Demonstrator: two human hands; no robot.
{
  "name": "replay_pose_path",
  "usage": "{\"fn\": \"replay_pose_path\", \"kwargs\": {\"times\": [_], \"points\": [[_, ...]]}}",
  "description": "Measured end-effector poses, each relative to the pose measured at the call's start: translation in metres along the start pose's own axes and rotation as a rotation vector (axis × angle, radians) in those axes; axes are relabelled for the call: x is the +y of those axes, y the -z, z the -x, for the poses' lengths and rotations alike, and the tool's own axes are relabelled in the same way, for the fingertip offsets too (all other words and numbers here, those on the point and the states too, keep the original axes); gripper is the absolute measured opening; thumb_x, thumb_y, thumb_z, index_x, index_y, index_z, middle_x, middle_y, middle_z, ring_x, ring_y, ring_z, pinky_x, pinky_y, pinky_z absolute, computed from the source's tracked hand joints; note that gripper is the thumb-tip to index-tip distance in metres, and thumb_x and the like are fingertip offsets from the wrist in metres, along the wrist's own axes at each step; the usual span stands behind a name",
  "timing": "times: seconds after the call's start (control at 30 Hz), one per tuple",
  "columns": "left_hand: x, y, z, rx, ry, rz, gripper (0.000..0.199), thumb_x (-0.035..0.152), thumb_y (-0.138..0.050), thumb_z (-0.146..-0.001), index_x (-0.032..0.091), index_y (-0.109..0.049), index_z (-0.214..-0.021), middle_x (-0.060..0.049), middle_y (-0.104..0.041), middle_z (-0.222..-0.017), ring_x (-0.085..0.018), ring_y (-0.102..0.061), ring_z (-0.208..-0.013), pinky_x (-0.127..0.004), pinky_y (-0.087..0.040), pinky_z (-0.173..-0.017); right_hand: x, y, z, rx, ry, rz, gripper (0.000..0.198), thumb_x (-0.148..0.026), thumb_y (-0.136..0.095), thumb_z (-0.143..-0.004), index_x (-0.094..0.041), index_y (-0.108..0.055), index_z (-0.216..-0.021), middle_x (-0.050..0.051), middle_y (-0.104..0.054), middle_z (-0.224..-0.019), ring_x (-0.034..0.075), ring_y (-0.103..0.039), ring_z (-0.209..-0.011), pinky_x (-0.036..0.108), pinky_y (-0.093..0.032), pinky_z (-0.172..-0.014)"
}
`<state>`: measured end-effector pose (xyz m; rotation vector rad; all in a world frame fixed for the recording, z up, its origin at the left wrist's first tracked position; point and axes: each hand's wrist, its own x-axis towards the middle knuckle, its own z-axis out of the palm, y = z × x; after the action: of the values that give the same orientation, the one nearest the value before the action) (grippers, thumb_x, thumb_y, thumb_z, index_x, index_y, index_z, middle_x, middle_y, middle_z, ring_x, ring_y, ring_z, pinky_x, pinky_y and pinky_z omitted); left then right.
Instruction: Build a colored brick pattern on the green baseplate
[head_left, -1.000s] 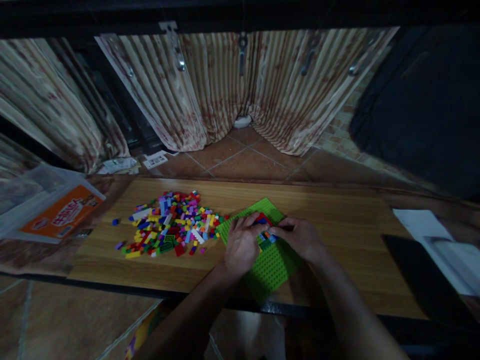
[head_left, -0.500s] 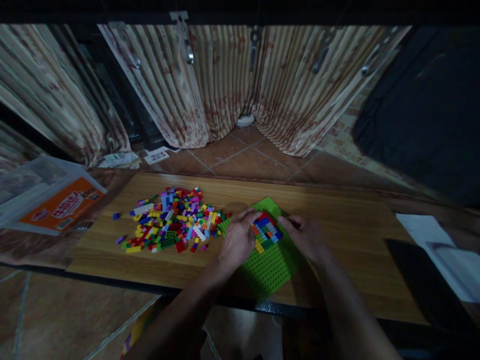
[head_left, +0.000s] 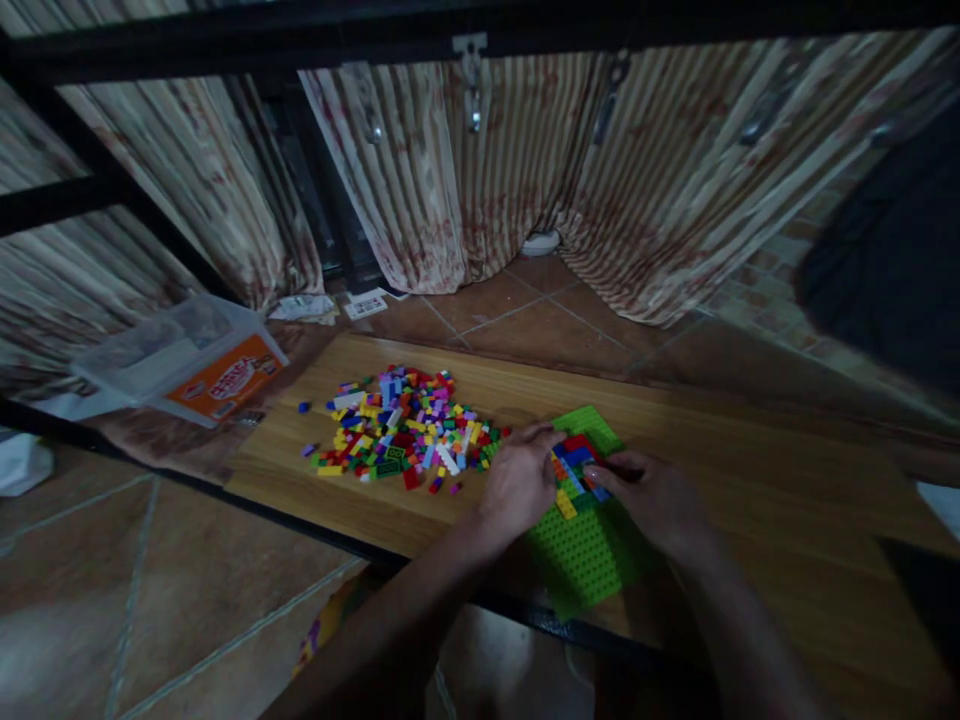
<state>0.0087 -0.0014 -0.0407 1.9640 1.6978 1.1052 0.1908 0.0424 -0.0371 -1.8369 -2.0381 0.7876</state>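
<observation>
A green studded baseplate [head_left: 577, 560] lies at a slant on the wooden table. On its upper half sits a flat patch of toy bricks [head_left: 576, 455], with red, blue, orange, light blue and yellow ones. My left hand [head_left: 523, 470] holds the plate's left side, its fingers bent beside the patch. From the right, my right hand [head_left: 656, 495] reaches over the patch, thumb and fingers pinched low on its right part. Whatever is between those fingertips is hidden.
A heap of loose colourful bricks [head_left: 409, 425] spreads left of the baseplate on the wooden table [head_left: 750, 500]. Beyond the table's left end stands a clear plastic box [head_left: 180, 350] with an orange label. A dark flat object [head_left: 919, 585] lies at the right end. Striped curtains [head_left: 517, 170] hang behind.
The view has swung left, so everything sits further right. My right hand has moved from the plate's right edge onto the brick patch. My left hand stays at the plate's left side.
</observation>
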Motion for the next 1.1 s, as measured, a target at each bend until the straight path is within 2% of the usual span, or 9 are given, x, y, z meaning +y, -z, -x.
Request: {"fn": "replay_pose_path", "kwargs": {"times": [0.33, 0.47, 0.57, 0.7, 0.8, 0.93, 1.1], "points": [[0.0, 0.01, 0.001, 0.077, 0.021, 0.053, 0.038, 0.004, -0.046, -0.082, 0.018, -0.065, -0.112, -0.006, -0.066, -0.118, -0.017, -0.06, -0.112, -0.032, -0.048, -0.101, 0.002, -0.001, 0.0, 0.018, -0.017, 0.014, 0.046, -0.062, -0.061, -0.071, -0.02, -0.071, -0.087, 0.007, -0.073, -0.081, 0.024, -0.067, -0.073, 0.034, -0.047, -0.065], [-0.006, 0.026, -0.003, 0.139, 0.023, 0.086, 0.036, 0.006, -0.046, -0.084, 0.019, -0.065, -0.111, -0.005, -0.067, -0.117, -0.017, -0.061, -0.11, -0.033, -0.048, -0.101, -0.005, -0.003, 0.006, 0.204, 0.036, -0.026, 0.049, -0.063, -0.063, -0.069, -0.02, -0.069, -0.093, 0.008, -0.072, -0.087, 0.025, -0.066, -0.077, 0.037, -0.048, -0.068], [-0.019, 0.048, -0.009, 0.25, 0.08, 0.111, 0.035, 0.006, -0.048, -0.083, 0.019, -0.066, -0.11, -0.006, -0.068, -0.114, -0.017, -0.062, -0.108, -0.033, -0.049, -0.098, -0.031, -0.013, 0.018, 0.351, 0.168, -0.162, 0.039, -0.056, -0.061, -0.077, -0.021, -0.068, -0.092, 0.007, -0.07, -0.09, 0.022, -0.064, -0.078, 0.035, -0.049, -0.072], [-0.042, 0.079, -0.017, 0.498, 0.278, 0.225, 0.027, 0.011, -0.05, -0.084, 0.014, -0.069, -0.103, -0.009, -0.071, -0.104, -0.019, -0.066, -0.093, -0.034, -0.052, -0.088, -0.077, -0.043, 0.037, 0.223, 0.508, -0.238, 0.023, -0.041, -0.057, -0.085, -0.022, -0.067, -0.095, 0.006, -0.068, -0.095, 0.021, -0.061, -0.091, 0.035, -0.047, -0.083], [-0.054, 0.093, -0.02, 0.585, 0.394, 0.37, 0.026, 0.012, -0.051, -0.081, 0.012, -0.069, -0.1, -0.008, -0.073, -0.093, -0.017, -0.067, -0.084, -0.03, -0.053, -0.08, -0.102, -0.069, 0.042, 0.182, 0.668, -0.174, 0.019, -0.033, -0.057, -0.087, -0.023, -0.066, -0.101, 0.005, -0.068, -0.1, 0.022, -0.058, -0.096, 0.037, -0.045, -0.086], [-0.057, 0.101, -0.02, 0.649, 0.44, 0.467, 0.023, 0.013, -0.055, -0.078, 0.012, -0.071, -0.095, -0.005, -0.073, -0.08, -0.017, -0.066, -0.08, -0.028, -0.052, -0.077, -0.117, -0.091, 0.039, 0.157, 0.762, -0.082, 0.017, -0.029, -0.056, -0.088, -0.023, -0.065, -0.101, 0.005, -0.068, -0.102, 0.023, -0.056, -0.096, 0.038, -0.043, -0.085], [-0.056, 0.104, -0.018, 0.647, 0.428, 0.478, 0.023, 0.014, -0.055, -0.078, 0.013, -0.071, -0.094, -0.004, -0.073, -0.083, -0.014, -0.065, -0.076, -0.026, -0.051, -0.073, -0.128, -0.1, 0.034, 0.169, 0.778, 0.053, 0.014, -0.028, -0.055, -0.089, -0.024, -0.065, -0.097, 0.004, -0.068, -0.098, 0.024, -0.053, -0.094, 0.039, -0.039, -0.081]]}}
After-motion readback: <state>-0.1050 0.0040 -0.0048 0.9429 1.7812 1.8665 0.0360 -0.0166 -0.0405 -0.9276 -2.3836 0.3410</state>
